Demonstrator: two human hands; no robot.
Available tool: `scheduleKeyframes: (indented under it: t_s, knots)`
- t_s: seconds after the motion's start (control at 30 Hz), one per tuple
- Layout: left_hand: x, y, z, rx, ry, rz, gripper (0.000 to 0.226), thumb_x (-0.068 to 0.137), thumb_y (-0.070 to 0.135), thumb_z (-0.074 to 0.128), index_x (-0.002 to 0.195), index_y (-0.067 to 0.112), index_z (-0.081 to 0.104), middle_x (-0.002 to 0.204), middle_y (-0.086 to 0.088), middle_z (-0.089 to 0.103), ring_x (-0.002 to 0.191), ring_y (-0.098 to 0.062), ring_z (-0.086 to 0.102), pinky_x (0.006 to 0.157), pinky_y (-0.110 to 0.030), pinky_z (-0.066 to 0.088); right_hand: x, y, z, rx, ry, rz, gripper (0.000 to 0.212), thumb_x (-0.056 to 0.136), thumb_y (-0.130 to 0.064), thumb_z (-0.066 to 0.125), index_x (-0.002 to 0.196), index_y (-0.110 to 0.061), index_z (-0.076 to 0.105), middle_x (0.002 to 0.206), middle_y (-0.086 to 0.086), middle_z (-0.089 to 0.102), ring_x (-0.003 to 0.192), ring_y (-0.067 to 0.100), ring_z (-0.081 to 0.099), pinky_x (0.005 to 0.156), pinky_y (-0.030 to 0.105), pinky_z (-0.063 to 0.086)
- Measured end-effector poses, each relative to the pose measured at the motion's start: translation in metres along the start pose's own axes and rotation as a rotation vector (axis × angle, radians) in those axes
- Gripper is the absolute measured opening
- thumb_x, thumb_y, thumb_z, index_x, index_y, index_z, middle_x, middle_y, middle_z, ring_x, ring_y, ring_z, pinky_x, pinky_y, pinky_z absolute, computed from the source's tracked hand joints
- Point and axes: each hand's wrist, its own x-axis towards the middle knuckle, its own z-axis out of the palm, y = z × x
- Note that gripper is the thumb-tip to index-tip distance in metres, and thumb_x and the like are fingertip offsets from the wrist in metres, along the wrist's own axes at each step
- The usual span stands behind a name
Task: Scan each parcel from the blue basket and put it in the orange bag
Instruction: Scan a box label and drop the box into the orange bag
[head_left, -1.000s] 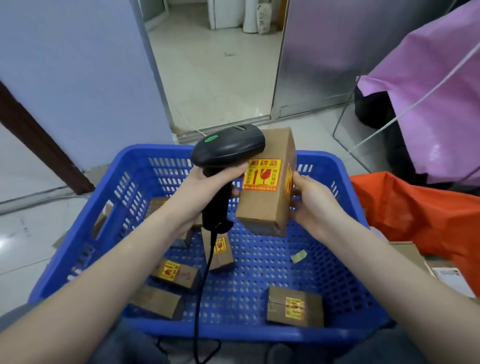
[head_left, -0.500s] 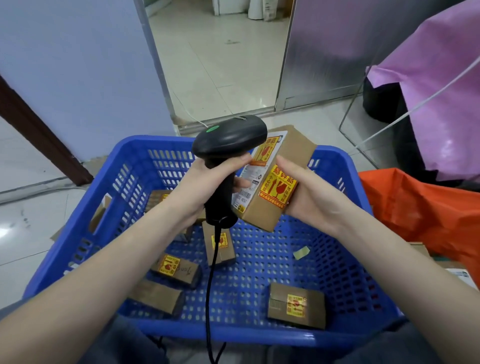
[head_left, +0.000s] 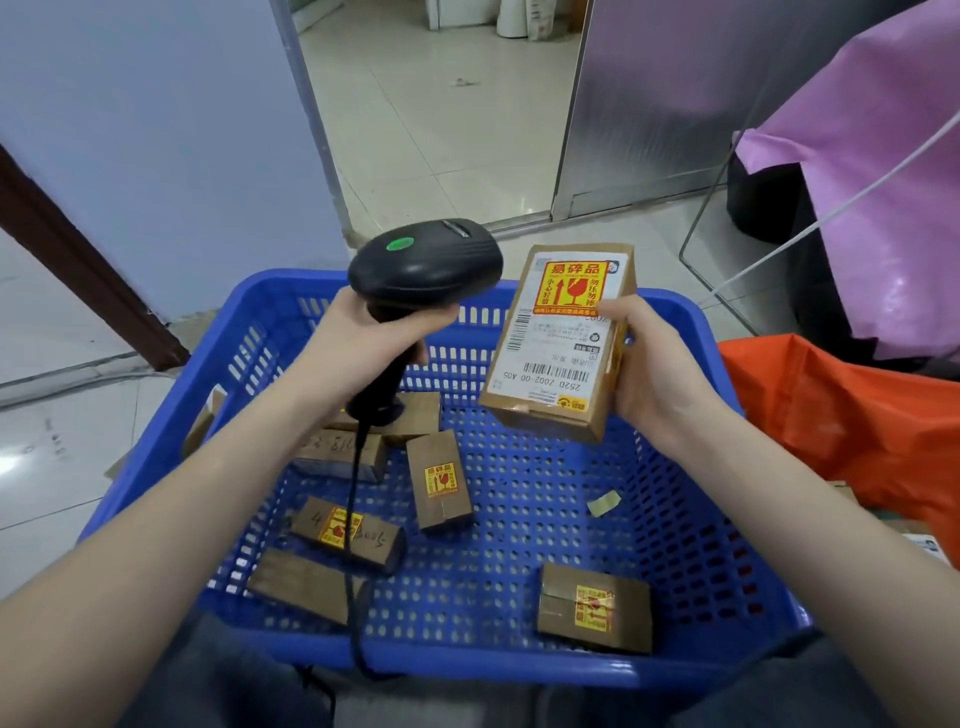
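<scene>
- We've got the parcel (head_left: 558, 343) up in the right hand (head_left: 660, 374), held above the blue basket (head_left: 691, 499) w/ its label side facing us. Thumb is curled over the front face, the rest of the fingers wrap behind, so a firm clasp round the box.
- Label stuff: yellow/red fragile sticker w/ Chinese characters, an up arrow and a broken-glass symbol. Below that a white shipping label, upside down to us, reads "252D 2002-00 A05", plus two barcodes. Rest of the print is too small to read.
- Left hand (head_left: 363, 348) is wrapped tight round the grip of the black scanner (head_left: 423, 265), green dot on top of its head, cable (head_left: 353, 519) hanging down into the basket. Scanner head sits just left of the parcel, not touching it.
- Still in the basket: approx six small brown boxes, e.g. one upright-ish in the middle (head_left: 439, 480), one w/ handwriting "4" and some digits (head_left: 345, 530), one near the front right (head_left: 595, 608). Most carry the same yellow sticker. Also a scrap of pale tape (head_left: 602, 503).
- Orange bag (head_left: 841, 415) is right beside the basket on our right, crumpled.
- Room: glossy pale floor tiles (head_left: 441, 130), blue-grey wall (head_left: 156, 130) on the left, metal door frame, pink plastic sheet (head_left: 883, 208) over smth dark at far right.
</scene>
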Motion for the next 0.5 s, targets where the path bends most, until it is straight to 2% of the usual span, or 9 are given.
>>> scheduleKeyframes:
  t_s: [0.07,0.13,0.17,0.27,0.4,0.5]
  knots:
    - [-0.001,-0.001,-0.008,0.082,-0.080,0.047,0.013,0.076,0.033,0.074,0.083,0.032,0.064,0.060,0.004,0.063,0.065,-0.012,0.060,0.070,-0.028,0.050,0.001,0.000,-0.003,-0.023,0.012,0.005,0.037,0.093,-0.036,0.050,0.126,-0.020,0.057,0.113,0.002,0.071,0.106,0.021,0.067,0.099,0.047,0.047]
    - [-0.004,-0.004,-0.012,0.171,-0.180,0.108,0.035,0.064,0.039,0.080,0.095,0.036,0.064,0.081,0.016,0.072,0.079,0.001,0.065,0.072,-0.013,0.049,0.000,0.000,-0.004,-0.057,0.011,0.013,0.040,0.092,-0.041,0.052,0.125,-0.021,0.059,0.112,0.001,0.072,0.104,0.020,0.068,0.098,0.045,0.049]
    - [-0.006,-0.007,-0.014,0.212,-0.214,0.129,0.049,0.060,0.043,0.085,0.103,0.038,0.062,0.093,0.022,0.071,0.090,0.005,0.065,0.077,-0.010,0.048,-0.001,-0.001,-0.004,-0.072,0.007,0.018,0.040,0.091,-0.044,0.053,0.124,-0.022,0.060,0.110,0.001,0.072,0.102,0.020,0.069,0.096,0.044,0.050]
    - [-0.009,-0.016,-0.014,0.298,-0.289,0.157,0.066,0.052,0.050,0.081,0.114,0.038,0.060,0.107,0.021,0.069,0.102,0.004,0.063,0.087,-0.019,0.050,-0.001,-0.001,-0.004,-0.106,-0.003,0.025,0.039,0.090,-0.046,0.054,0.120,-0.023,0.063,0.107,0.001,0.073,0.098,0.020,0.070,0.089,0.040,0.054]
    - [-0.011,-0.019,-0.014,0.310,-0.339,0.174,0.064,0.057,0.043,0.088,0.115,0.033,0.062,0.107,0.018,0.070,0.100,0.002,0.064,0.090,-0.025,0.053,-0.001,-0.001,-0.004,-0.126,-0.006,0.035,0.039,0.090,-0.047,0.054,0.119,-0.024,0.064,0.107,0.001,0.073,0.098,0.020,0.070,0.089,0.039,0.054]
    - [-0.010,-0.020,-0.018,0.308,-0.346,0.161,0.067,0.054,0.047,0.084,0.116,0.030,0.063,0.107,0.015,0.071,0.101,-0.001,0.065,0.093,-0.032,0.053,-0.001,-0.002,-0.003,-0.145,-0.007,0.031,0.035,0.090,-0.047,0.054,0.115,-0.025,0.065,0.104,0.000,0.074,0.096,0.018,0.071,0.086,0.037,0.054]
